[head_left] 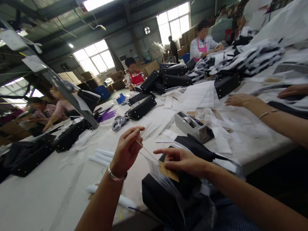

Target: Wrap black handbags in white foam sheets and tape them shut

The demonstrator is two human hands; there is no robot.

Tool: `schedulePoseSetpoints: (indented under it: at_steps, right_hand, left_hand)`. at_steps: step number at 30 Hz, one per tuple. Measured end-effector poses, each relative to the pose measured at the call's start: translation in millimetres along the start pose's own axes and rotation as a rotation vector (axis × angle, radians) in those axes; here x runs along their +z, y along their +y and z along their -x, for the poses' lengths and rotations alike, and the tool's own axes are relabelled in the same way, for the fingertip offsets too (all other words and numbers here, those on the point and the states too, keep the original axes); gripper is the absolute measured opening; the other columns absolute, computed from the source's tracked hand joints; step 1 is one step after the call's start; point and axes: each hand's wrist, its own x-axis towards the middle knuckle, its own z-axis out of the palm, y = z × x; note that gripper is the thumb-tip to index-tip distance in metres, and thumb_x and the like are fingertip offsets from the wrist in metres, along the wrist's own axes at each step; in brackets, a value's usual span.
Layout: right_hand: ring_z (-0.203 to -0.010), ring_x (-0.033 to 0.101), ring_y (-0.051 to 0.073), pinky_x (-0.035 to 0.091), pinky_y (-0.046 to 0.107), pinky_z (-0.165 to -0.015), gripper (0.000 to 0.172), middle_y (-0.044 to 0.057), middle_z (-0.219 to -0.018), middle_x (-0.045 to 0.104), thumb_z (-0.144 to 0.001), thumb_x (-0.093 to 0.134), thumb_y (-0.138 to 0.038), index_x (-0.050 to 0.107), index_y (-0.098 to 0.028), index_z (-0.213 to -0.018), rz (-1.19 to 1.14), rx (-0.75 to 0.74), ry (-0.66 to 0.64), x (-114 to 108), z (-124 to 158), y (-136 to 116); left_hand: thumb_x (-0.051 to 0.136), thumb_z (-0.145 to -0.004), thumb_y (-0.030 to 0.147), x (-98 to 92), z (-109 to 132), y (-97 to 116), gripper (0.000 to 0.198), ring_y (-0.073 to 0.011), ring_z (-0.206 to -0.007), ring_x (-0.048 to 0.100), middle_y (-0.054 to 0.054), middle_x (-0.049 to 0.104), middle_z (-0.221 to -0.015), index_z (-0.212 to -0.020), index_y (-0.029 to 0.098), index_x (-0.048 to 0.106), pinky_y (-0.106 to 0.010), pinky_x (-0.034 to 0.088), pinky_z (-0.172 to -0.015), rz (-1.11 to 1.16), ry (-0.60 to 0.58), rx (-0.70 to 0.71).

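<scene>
My left hand (127, 150) is raised above the table edge, its fingers pinched on a thin clear string (147, 151) that runs down to a brown paper tag (168, 171). My right hand (182, 161) grips that tag, with its index finger stretched toward the string. Both hands work over a black bag (163, 199) that rests on my lap in a clear plastic wrapper (201, 214). A silver bangle circles my left wrist.
A grey tape dispenser (191, 125) stands just beyond the bag. White paper rolls (100, 157), loose paper sheets and several black bags (141, 107) cover the long white table (41, 202). A co-worker's arms (276, 116) reach in from the right. Other people sit along the far side.
</scene>
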Motion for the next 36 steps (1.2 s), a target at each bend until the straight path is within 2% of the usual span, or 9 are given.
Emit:
schedulePoseSetpoints:
  at_steps: [6, 10, 14, 18, 23, 25, 29, 33, 36]
  right_hand:
    - [-0.07, 0.051, 0.01, 0.037, 0.02, -0.061, 0.057, -0.001, -0.083, 0.061, -0.079, 0.077, -0.043, 0.061, -0.024, -0.13, -0.069, 0.007, 0.159, -0.3, 3.8, -3.0]
    - [-0.071, 0.053, 0.01, 0.039, 0.02, -0.062, 0.057, -0.001, -0.082, 0.062, -0.079, 0.076, -0.049, 0.063, -0.023, -0.128, -0.069, 0.06, 0.112, 1.4, 4.5, 2.0]
    - [-0.081, 0.057, 0.013, 0.043, 0.021, -0.062, 0.059, 0.005, -0.104, 0.066, -0.082, 0.069, -0.058, 0.06, -0.025, -0.131, -0.115, 0.138, 0.044, 9.3, 4.7, 11.8]
    - [-0.072, 0.053, 0.011, 0.037, 0.02, -0.056, 0.056, 0.004, -0.096, 0.067, -0.087, 0.061, -0.062, 0.064, -0.023, -0.127, -0.069, 0.09, 0.051, 18.0, 1.1, 14.6]
    - [-0.087, 0.065, 0.02, 0.048, 0.034, -0.086, 0.055, 0.006, -0.091, 0.073, -0.087, 0.058, -0.065, 0.07, -0.018, -0.114, 0.025, -0.087, 0.225, 23.0, -7.8, 6.7]
    - [-0.09, 0.068, 0.024, 0.048, 0.04, -0.091, 0.051, 0.007, -0.089, 0.074, -0.088, 0.057, -0.064, 0.072, -0.02, -0.109, 0.074, -0.13, 0.315, 21.4, -10.4, 4.2]
    - [-0.104, 0.065, 0.027, 0.044, 0.042, -0.099, 0.037, 0.006, -0.104, 0.074, -0.09, 0.059, -0.056, 0.076, -0.024, -0.097, 0.291, -0.269, 0.533, 14.6, -11.0, -0.1]
    - [-0.099, 0.066, 0.025, 0.046, 0.04, -0.096, 0.023, 0.005, -0.1, 0.074, -0.089, 0.064, -0.043, 0.077, -0.025, -0.094, 0.429, -0.337, 0.623, 10.1, -9.4, -3.7]
    - [-0.093, 0.066, 0.023, 0.049, 0.037, -0.089, 0.024, 0.005, -0.098, 0.073, -0.084, 0.071, -0.04, 0.075, -0.023, -0.101, 0.329, -0.327, 0.668, 8.8, -11.0, -4.2]
  left_hand:
    - [0.066, -0.089, 0.031, -5.6, 2.4, -1.8, 0.022, -0.0011, -0.044, 0.016, 0.007, 0.04, -0.059, -0.106, 0.016, 0.068, -0.014, 0.014, -0.039, -0.069, 0.042, -0.002]
    - [0.067, -0.089, 0.031, -5.2, 6.5, -4.1, 0.024, 0.0002, -0.044, 0.018, 0.006, 0.045, -0.065, -0.109, 0.017, 0.068, -0.013, 0.014, -0.039, -0.08, 0.001, -0.044]
    - [0.067, -0.089, 0.031, 0.5, 10.1, -7.1, 0.023, 0.0006, -0.044, 0.019, 0.005, 0.045, -0.065, -0.108, 0.018, 0.068, -0.013, 0.014, -0.039, -0.063, -0.033, -0.07]
    - [0.069, -0.086, 0.031, 6.4, 14.1, -7.9, 0.024, 0.0017, -0.043, 0.021, 0.003, 0.051, -0.07, -0.107, 0.019, 0.069, -0.014, 0.013, -0.038, -0.07, -0.063, -0.121]
    - [0.072, -0.084, 0.032, 9.0, 18.9, -4.1, 0.029, 0.0017, -0.044, 0.023, -0.002, 0.059, -0.079, -0.109, 0.018, 0.07, -0.015, 0.012, -0.038, -0.114, -0.069, -0.152]
    - [0.072, -0.083, 0.033, 9.0, 19.9, -2.6, 0.029, 0.001, -0.045, 0.024, -0.002, 0.061, -0.081, -0.109, 0.019, 0.07, -0.017, 0.014, -0.038, -0.149, -0.068, -0.16]
    - [0.073, -0.082, 0.036, 8.4, 19.9, -3.1, 0.03, -0.0014, -0.048, 0.031, -0.003, 0.064, -0.083, -0.108, 0.02, 0.071, -0.019, 0.019, -0.042, -0.259, -0.054, -0.157]
    - [0.071, -0.084, 0.037, 7.9, 19.4, -7.0, 0.03, -0.002, -0.049, 0.031, -0.003, 0.065, -0.086, -0.11, 0.021, 0.07, -0.02, 0.019, -0.043, -0.337, -0.054, -0.137]
    - [0.071, -0.084, 0.038, 8.1, 19.5, -9.3, 0.032, -0.003, -0.05, 0.033, -0.003, 0.066, -0.086, -0.111, 0.021, 0.07, -0.02, 0.022, -0.044, -0.361, -0.05, -0.117]
